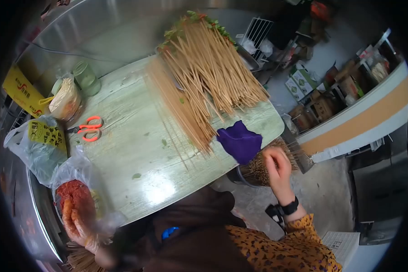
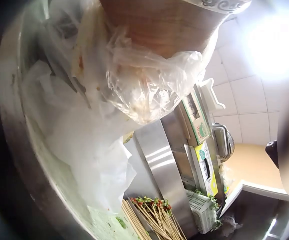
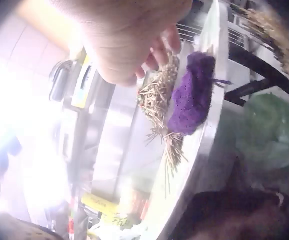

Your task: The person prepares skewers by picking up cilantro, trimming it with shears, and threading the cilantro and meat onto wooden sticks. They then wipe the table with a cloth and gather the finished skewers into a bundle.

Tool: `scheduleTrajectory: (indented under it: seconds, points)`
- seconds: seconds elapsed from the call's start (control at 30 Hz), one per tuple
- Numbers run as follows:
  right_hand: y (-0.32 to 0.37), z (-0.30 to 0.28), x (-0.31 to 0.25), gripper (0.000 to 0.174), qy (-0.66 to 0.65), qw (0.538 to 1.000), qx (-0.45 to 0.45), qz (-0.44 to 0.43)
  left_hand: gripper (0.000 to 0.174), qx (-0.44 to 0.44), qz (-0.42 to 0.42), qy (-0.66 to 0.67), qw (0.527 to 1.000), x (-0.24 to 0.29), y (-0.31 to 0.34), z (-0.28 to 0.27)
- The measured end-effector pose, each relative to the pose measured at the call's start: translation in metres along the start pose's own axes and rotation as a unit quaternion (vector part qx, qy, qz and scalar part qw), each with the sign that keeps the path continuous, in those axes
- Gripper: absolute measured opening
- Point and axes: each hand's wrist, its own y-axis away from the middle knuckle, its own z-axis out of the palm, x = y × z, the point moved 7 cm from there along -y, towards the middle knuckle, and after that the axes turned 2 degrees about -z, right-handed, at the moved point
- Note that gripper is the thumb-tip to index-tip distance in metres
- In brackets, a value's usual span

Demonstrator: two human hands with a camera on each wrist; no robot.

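In the head view my left hand (image 1: 76, 224), in a clear plastic glove, touches red minced meat (image 1: 77, 194) inside a plastic bag (image 1: 79, 159). Its fingers lie fairly straight along the meat. Crumpled plastic (image 2: 144, 85) surrounds that wrist in the left wrist view and hides the fingers. My right hand (image 1: 279, 170) is off the table's right front edge, loosely curled, with nothing visible in it. A dark purple cloth (image 1: 240, 141) lies on the table corner just beside it. Below this hand stands a bin of thin sticks (image 1: 257, 172).
A large pile of wooden skewers (image 1: 222, 68), with green and red food at the far ends, covers the table's back right. Orange-handled scissors (image 1: 91, 128), a green glass jar (image 1: 86, 78) and a bag of pale food (image 1: 65, 99) stand left on the pale green table (image 1: 127, 154).
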Motion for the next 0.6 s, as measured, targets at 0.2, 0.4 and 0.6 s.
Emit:
scheduleTrajectory:
  seconds: [0.2, 0.4, 0.6]
  points:
    - [-0.045, 0.06, -0.016, 0.033, 0.242, 0.956, -0.138, -0.086, 0.029, 0.07, -0.057, 0.164, 0.982, 0.023, 0.006, 0.02]
    - [-0.039, 0.039, 0.019, 0.029, -0.023, 0.991, -0.107, 0.082, 0.022, 0.067, -0.032, 0.111, 0.991, 0.025, 0.004, 0.013]
    - [-0.07, 0.107, -0.157, 0.027, -0.138, 0.943, -0.302, -0.016, 0.02, 0.052, -0.019, 0.112, 0.992, 0.025, 0.006, 0.011]
